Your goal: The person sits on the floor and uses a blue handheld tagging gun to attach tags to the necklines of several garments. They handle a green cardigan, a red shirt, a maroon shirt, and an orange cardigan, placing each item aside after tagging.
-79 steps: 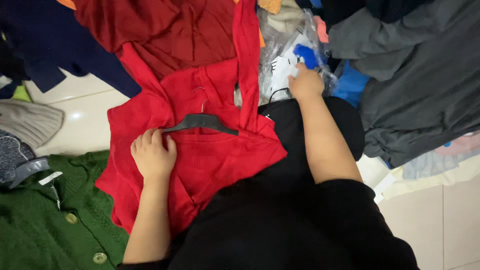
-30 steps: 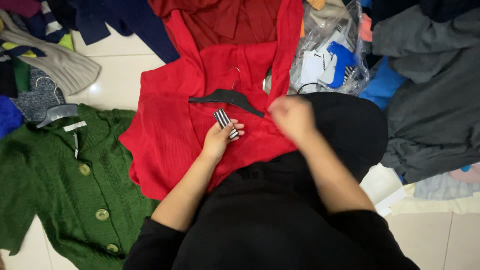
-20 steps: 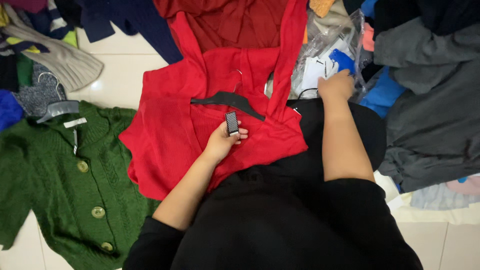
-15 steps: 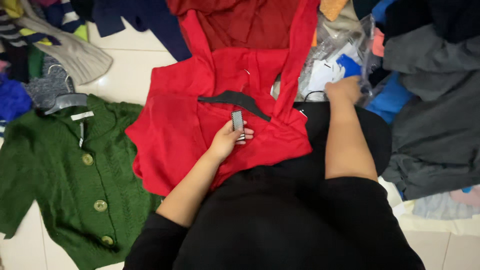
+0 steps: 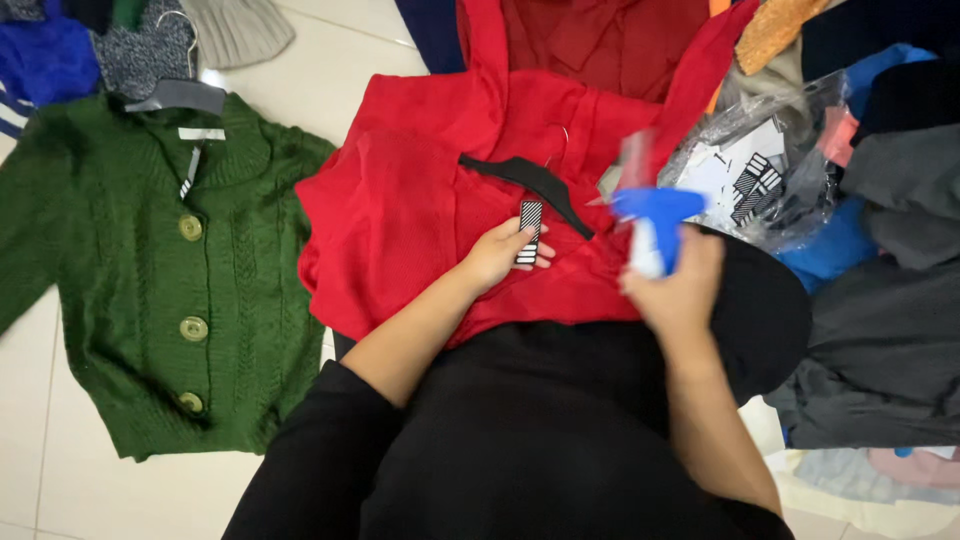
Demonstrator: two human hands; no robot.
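A red knit garment (image 5: 400,220) lies on the floor in front of me with a black hanger (image 5: 535,180) in its neck. My left hand (image 5: 495,255) rests on the garment and holds a small black-and-white striped tag (image 5: 529,230) just below the hanger. My right hand (image 5: 675,285) is raised over the garment's right edge and grips a blue and white tagging gun (image 5: 652,222), its blue nose pointing left. The gun is blurred by motion.
A green buttoned cardigan (image 5: 150,290) on a grey hanger (image 5: 180,95) lies to the left. A clear plastic bag (image 5: 770,165) with more striped tags sits at upper right, among grey (image 5: 880,330), blue and dark red clothes. Pale floor tiles (image 5: 330,60) show between piles.
My right hand has come back from the plastic bag at the right and now holds the blue tagging gun over the red garment. My left hand still holds the striped tag.
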